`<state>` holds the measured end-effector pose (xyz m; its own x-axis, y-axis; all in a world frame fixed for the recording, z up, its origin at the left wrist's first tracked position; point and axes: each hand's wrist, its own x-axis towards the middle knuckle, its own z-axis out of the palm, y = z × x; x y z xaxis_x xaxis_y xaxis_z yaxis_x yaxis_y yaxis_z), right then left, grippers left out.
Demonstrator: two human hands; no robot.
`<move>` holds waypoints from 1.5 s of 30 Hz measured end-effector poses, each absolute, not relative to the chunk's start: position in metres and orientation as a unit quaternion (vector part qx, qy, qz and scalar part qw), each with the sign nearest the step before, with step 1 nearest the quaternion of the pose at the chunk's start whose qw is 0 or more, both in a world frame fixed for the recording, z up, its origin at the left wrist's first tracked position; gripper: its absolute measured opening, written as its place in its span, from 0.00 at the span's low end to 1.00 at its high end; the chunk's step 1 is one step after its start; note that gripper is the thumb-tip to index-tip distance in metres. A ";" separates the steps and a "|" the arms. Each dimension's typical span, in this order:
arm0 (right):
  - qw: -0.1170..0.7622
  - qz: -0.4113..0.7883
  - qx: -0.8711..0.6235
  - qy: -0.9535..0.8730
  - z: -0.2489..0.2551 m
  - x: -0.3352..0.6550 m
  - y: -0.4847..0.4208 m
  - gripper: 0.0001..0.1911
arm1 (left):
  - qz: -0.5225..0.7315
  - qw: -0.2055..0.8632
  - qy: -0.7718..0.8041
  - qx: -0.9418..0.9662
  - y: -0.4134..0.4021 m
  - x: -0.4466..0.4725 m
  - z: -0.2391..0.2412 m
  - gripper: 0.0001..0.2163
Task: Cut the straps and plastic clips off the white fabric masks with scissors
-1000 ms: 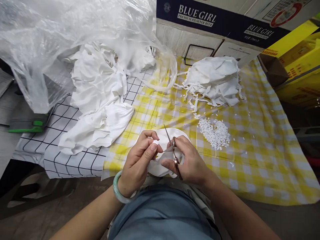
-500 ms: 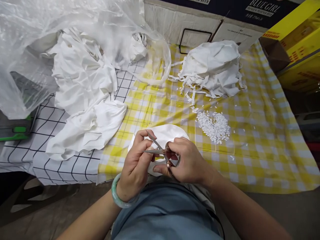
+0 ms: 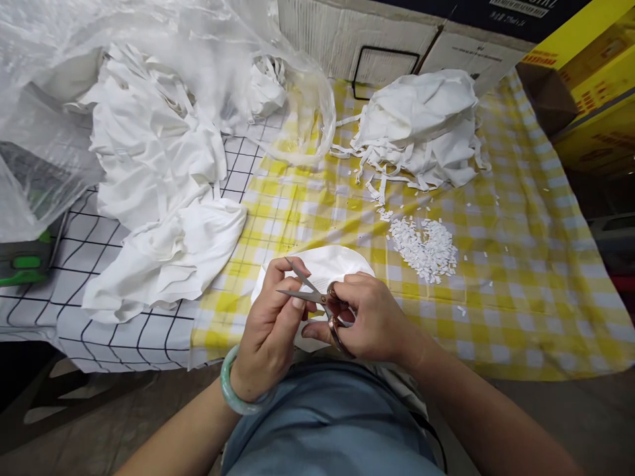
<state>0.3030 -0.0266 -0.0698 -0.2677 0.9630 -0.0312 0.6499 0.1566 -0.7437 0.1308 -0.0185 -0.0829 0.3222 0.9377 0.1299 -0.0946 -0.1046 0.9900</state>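
My right hand (image 3: 367, 317) grips a pair of scissors (image 3: 323, 299) by the handles. The blades are spread and point left, over the fingers of my left hand (image 3: 275, 317). My left hand is closed in a pinch around part of a white cloth piece (image 3: 337, 260), though the exact spot it grips is hidden by the fingers. This cloth lies at the table's front edge, beneath both hands and against my body. On my left wrist is a green bangle (image 3: 233, 383).
White cloth pieces are heaped at left (image 3: 159, 165), by a clear plastic bag (image 3: 49, 86). Another cloth stack with straps (image 3: 417, 119) lies back right, before cardboard boxes (image 3: 317, 33). Small white clippings (image 3: 426, 248) are piled on the yellow checked tablecloth (image 3: 520, 284).
The scissors have shifted slightly left and up, with their blades still apart. My hands keep nearly the same pose. The camera view has moved a little.
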 end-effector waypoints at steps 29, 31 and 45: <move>0.335 0.401 -0.723 -0.453 -0.087 0.382 -0.023 0.25 | 0.169 0.318 0.359 0.861 0.057 0.127 -0.089 0.08; 0.305 0.355 -0.705 -0.533 -0.086 0.371 -0.039 0.29 | 0.148 0.259 0.386 0.873 0.035 0.104 -0.098 0.16; 0.527 0.122 -0.644 -0.541 0.051 0.423 0.117 0.14 | 0.376 0.347 0.303 0.804 0.163 0.190 0.071 0.17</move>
<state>0.4233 0.1173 0.0509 0.3849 0.8252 0.4134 0.5678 0.1414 -0.8109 0.1903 0.1633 0.0706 0.5335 0.7479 0.3949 0.2247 -0.5755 0.7863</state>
